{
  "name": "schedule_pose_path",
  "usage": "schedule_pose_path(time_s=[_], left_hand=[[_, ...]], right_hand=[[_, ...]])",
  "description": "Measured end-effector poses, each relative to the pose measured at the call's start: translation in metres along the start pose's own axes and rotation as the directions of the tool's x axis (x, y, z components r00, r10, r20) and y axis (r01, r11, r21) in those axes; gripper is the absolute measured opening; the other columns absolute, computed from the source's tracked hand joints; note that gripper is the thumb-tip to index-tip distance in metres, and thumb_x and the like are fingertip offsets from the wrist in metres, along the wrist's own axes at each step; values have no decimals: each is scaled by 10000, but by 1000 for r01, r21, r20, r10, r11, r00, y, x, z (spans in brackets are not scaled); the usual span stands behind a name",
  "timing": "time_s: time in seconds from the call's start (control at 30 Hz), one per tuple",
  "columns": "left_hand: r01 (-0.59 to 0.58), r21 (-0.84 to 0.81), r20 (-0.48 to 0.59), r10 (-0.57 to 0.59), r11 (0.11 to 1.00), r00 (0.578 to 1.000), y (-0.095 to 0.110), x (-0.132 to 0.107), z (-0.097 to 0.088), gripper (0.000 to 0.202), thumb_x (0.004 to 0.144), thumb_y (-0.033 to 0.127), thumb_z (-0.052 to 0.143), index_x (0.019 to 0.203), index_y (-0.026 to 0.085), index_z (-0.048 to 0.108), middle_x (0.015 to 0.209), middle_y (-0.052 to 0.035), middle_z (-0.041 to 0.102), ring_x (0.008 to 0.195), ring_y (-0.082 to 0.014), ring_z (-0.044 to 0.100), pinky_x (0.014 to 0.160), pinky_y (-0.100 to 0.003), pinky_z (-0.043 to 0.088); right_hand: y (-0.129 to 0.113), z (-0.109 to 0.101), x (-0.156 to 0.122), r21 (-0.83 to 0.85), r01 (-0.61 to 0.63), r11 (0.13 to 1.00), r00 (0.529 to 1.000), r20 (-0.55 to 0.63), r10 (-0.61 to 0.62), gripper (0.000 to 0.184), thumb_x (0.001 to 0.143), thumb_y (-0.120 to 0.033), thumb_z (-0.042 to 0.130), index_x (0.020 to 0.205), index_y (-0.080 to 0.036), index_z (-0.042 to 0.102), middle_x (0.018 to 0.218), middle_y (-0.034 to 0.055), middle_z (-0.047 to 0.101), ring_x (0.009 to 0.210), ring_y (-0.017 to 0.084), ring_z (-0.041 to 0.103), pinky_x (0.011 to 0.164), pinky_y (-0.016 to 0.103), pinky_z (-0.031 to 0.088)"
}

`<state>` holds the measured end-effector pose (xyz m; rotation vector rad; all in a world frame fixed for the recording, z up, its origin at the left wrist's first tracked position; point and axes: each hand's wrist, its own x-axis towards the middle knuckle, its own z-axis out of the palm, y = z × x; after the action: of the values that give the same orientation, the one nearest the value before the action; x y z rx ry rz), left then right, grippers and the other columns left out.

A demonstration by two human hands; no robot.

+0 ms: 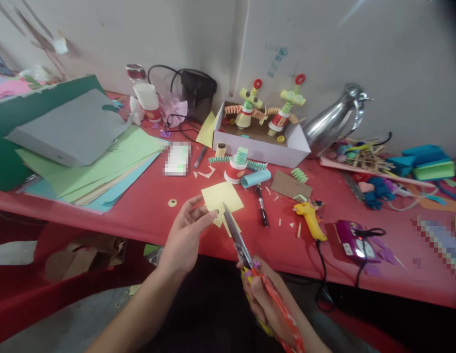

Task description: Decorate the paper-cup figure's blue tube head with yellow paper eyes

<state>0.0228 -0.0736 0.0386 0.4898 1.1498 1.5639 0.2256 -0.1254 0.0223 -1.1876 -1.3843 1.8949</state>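
My left hand (186, 230) pinches the left edge of a small yellow paper square (221, 197) and holds it up over the front of the red table (147, 215). My right hand (266, 301) grips a pair of scissors (237, 240) with red patterned handles. The blades point up and left, and their tips reach the paper's lower edge. A yellow strip hangs below the paper beside the blades.
A white box (263, 144) holds two paper-cup figures near the wall. Nearby lie a red cup figure (235, 169), blue paper roll (255, 178), black marker (262, 206), yellow glue gun (311, 219), purple device (351, 240), steel jug (333, 120), black bag (196, 90) and stacked coloured sheets (99, 166).
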Motion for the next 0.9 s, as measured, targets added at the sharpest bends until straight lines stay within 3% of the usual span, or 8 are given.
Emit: schedule_pose_path(time_s=[0.3,0.47,0.9], left_hand=[[3,66,33,-5,998,999,0,-4,6,509,684,189,815,1132,183,573,778,14,693,770,-122,655,788,-248,502],[28,72,60,-32,997,998,1,-8,9,522,678,186,811,1135,183,559,819,-2,717,796,-132,675,801,-252,515],[37,104,59,-43,994,997,1,-9,8,541,680,206,809,1160,194,561,762,26,675,779,-142,682,813,-269,509]], right_hand=[[-5,1,-4,-116,51,992,997,-53,-57,600,889,-743,468,1138,-200,523,685,-51,389,482,66,327,418,203,286],[-10,-1,-3,-120,58,991,998,-27,-62,615,891,-754,443,1143,-200,525,752,-12,463,524,80,362,443,217,291],[-14,1,-4,-68,22,997,1000,-13,-23,603,898,-751,437,1124,-197,513,682,-61,390,462,51,294,411,194,229]])
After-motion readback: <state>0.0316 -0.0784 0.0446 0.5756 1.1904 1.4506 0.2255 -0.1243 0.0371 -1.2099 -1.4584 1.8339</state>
